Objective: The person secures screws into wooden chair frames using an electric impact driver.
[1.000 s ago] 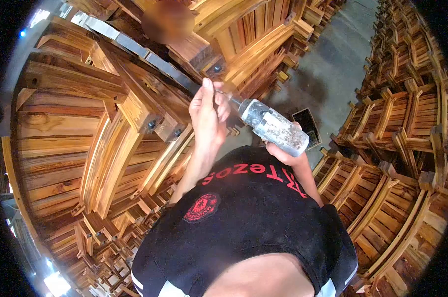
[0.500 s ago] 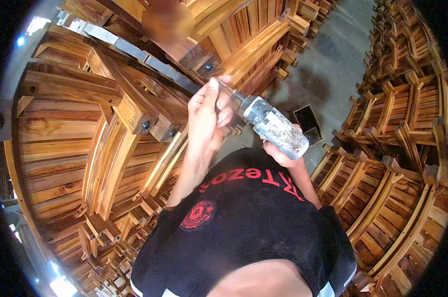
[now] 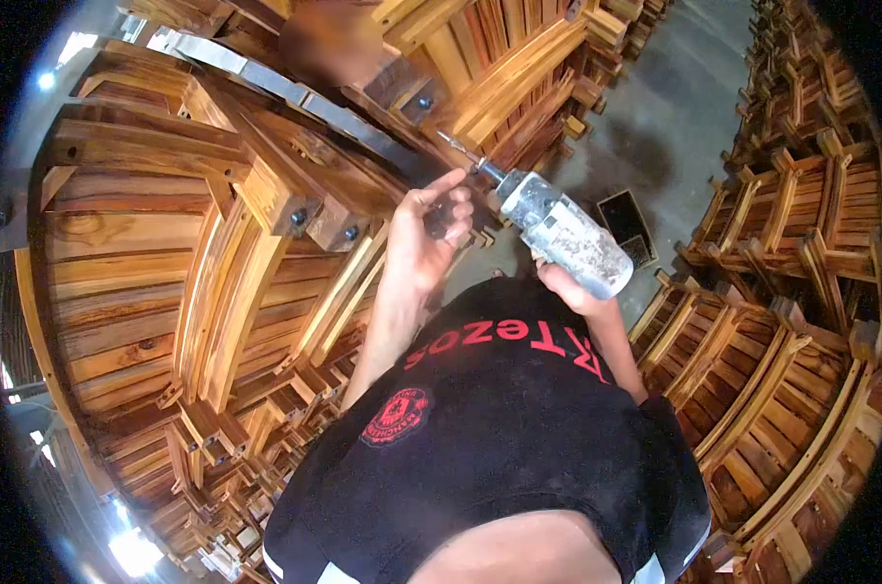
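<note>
My right hand (image 3: pixel 565 284) is wrapped around the lower part of a power drill (image 3: pixel 579 243), its grey body scuffed and covered in pale marks. The drill points up and to the left, and a thin metal bit (image 3: pixel 463 147) sticks out of its front. Beside the drill's nose is my left hand (image 3: pixel 433 222), its palm partly facing up. One digit reaches toward the base of the bit while the other fingers are loosely bent and apart. Above the bit, a dark bolt head (image 3: pixel 423 102) shows on the end of a wooden part.
Slatted wooden furniture pieces (image 3: pixel 139 258) with bolts are stacked on the left. More wooden frames (image 3: pixel 733 380) stand on the right. A dark open box (image 3: pixel 624 226) sits on the grey floor (image 3: pixel 689 88). A metal bar (image 3: pixel 310 102) runs diagonally at the upper left.
My left fingers have let go of the bit's tip and moved back toward the drill's nose, loosening. The drill has shifted slightly right in view, still in my right hand.
</note>
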Available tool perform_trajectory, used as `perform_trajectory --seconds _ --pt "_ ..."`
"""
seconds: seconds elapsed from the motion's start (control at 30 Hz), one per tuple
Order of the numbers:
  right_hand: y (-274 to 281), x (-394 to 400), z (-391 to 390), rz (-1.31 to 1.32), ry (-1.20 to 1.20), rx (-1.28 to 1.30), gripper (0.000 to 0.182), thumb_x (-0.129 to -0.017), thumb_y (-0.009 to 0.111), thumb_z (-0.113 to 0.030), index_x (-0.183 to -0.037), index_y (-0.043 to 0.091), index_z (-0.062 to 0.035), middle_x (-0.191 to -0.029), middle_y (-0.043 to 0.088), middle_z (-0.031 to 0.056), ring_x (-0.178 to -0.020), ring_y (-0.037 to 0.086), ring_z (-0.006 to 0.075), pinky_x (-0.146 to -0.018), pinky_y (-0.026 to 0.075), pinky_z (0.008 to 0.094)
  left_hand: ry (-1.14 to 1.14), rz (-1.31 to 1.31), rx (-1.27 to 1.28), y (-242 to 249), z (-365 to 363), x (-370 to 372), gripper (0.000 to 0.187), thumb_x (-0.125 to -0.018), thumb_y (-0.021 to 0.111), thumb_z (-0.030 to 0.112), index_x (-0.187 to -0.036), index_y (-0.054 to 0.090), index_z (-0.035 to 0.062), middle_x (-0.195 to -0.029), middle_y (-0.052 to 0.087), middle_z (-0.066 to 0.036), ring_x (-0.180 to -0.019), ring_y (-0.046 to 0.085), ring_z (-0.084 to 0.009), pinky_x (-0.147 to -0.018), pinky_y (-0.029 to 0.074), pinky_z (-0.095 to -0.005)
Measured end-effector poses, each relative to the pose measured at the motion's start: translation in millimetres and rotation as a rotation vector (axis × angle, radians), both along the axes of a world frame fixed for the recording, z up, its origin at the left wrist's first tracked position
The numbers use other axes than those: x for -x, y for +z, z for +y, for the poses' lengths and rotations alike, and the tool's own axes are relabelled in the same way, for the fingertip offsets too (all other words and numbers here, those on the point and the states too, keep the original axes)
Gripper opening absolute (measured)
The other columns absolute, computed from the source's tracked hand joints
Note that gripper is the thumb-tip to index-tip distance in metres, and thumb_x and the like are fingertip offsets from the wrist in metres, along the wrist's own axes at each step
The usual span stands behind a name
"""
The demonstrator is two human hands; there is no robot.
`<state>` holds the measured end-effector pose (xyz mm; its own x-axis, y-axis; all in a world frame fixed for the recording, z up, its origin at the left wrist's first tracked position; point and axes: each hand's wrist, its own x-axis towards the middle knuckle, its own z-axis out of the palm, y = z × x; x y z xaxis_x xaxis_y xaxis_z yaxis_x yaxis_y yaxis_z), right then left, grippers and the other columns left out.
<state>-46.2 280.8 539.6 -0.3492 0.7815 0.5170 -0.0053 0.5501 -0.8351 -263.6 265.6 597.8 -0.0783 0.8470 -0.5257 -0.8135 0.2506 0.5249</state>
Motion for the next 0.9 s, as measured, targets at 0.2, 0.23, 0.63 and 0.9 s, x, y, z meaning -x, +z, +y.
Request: perform_trajectory --seconds 0.2,0.23,0.63,0.9 --pt "11 -2 -6 0.054 0.061 0.069 0.012 -0.065 0.064 -0.008 -0.076 0.063 -0.0060 -0.072 0.064 0.0071 -0.062 0.061 0.0256 -0.060 0.048 0.0343 -0.028 0.070 -0.159 -5 -3 7 0.031 -0.096 0.042 0.017 -0.116 0.047 -0.0069 -0.084 0.056 -0.011 -0.065 0.049 -0.0138 -0.048 0.036 -0.0216" --pt "10 -2 -8 0.058 0.066 0.097 0.012 -0.064 0.063 -0.007 -0.076 0.063 -0.0059 -0.072 0.064 0.0075 -0.062 0.061 0.0257 -0.060 0.048 0.0344 -0.025 0.132 -0.160 -4 -2 6 0.033 -0.097 0.043 0.021 -0.114 0.049 -0.0062 -0.081 0.056 -0.010 -0.062 0.048 -0.0127 -0.046 0.036 -0.0208" --pt "32 -5 -17 -0.030 0.099 0.094 0.016 -0.063 0.060 -0.004 -0.079 0.064 -0.0036 -0.075 0.066 0.0088 -0.063 0.063 0.0242 -0.062 0.050 0.0320 0.019 0.055 -0.108 -5 -1 7 0.033 -0.095 0.048 0.034 -0.107 0.052 0.0028 -0.066 0.038 0.003 -0.057 0.037 -0.0078 -0.044 0.026 -0.0197" --pt "30 -5 -16 -0.107 0.093 -0.025 0.020 -0.064 0.061 -0.006 -0.083 0.065 -0.0034 -0.078 0.066 0.0096 -0.068 0.064 0.0258 -0.065 0.050 0.0322 0.016 0.007 -0.198 16 -1 4 0.031 -0.096 0.047 0.028 -0.107 0.050 -0.0011 -0.069 0.039 0.002 -0.056 0.035 -0.0068 -0.045 0.029 -0.0189"
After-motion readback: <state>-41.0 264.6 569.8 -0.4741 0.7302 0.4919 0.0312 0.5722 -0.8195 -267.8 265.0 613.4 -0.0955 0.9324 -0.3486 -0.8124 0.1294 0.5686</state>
